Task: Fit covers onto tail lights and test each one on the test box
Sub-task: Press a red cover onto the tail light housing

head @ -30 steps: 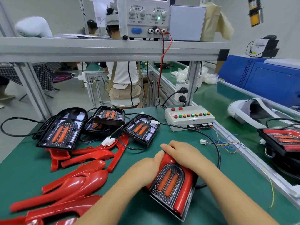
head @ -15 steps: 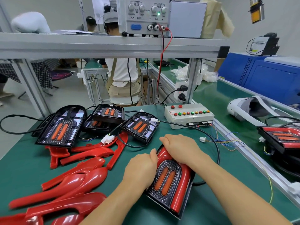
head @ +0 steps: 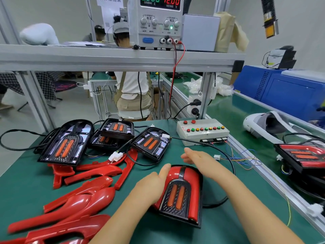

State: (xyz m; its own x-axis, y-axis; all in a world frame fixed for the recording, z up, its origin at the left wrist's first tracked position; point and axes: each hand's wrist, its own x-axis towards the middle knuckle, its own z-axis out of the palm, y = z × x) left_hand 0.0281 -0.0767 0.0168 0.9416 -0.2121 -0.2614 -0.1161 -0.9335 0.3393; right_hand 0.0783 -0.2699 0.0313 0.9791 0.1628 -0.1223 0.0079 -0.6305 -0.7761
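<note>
Head, left hand (head: 151,185) gripping tail light (head: 182,189) edge, right hand (head: 198,161) hovering

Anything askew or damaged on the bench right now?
No damage or spills visible. Two bare tail lights at the back are stacked, top one tilted; loose red covers are heaped at left. The covered tail light in front looks seated.

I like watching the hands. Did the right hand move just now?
Yes. The right hand lifted off the tail light and went toward the test box.
</note>
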